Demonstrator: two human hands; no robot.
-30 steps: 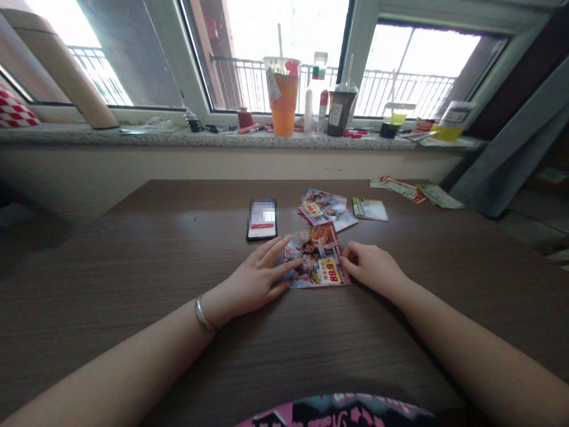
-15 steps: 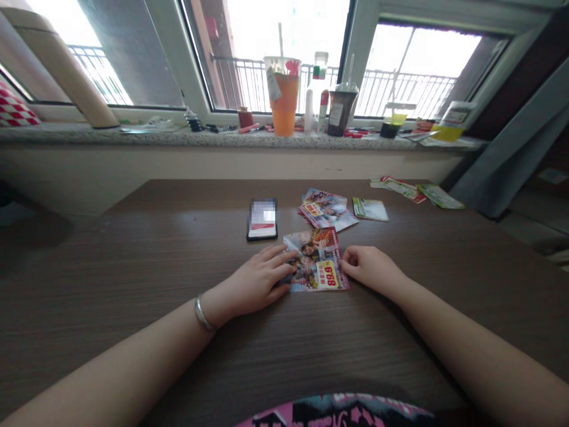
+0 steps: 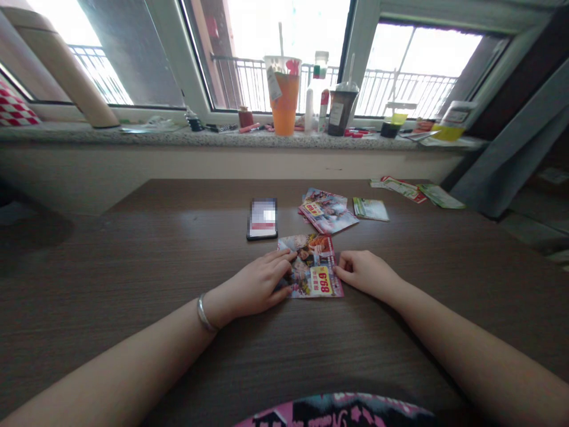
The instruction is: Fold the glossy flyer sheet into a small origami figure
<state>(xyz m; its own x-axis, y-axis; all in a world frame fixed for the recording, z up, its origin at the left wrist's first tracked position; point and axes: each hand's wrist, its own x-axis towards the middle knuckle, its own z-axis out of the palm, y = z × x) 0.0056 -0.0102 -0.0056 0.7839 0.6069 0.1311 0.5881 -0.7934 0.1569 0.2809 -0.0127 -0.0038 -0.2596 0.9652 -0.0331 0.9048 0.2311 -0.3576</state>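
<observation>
A colourful printed flyer (image 3: 313, 261) with a yellow "89.9" label lies sideways on the brown table in front of me. My left hand (image 3: 260, 281), a silver bangle at its wrist, rests flat with spread fingers over the flyer's left edge. At the right edge, my right hand (image 3: 362, 270) has its fingers curled, thumb and forefinger pinching the flyer's margin. Just beyond the flyer is a loose stack of similar flyers (image 3: 331, 210). A phone (image 3: 262, 219) with a blurred screen lies to the left of that stack.
A small pile of green-and-white cards (image 3: 371, 209) lies right of the stack, with more leaflets (image 3: 404, 190) near the table's far right. Along the windowsill (image 3: 178, 137) stand an orange drink cup (image 3: 284, 98), a dark cup (image 3: 342, 110), a tall tan cylinder (image 3: 66, 71) and several small items.
The flyer has slid slightly toward me and to the left, away from the stack. My right hand has shifted a little left along with it; my left hand is nearly in place.
</observation>
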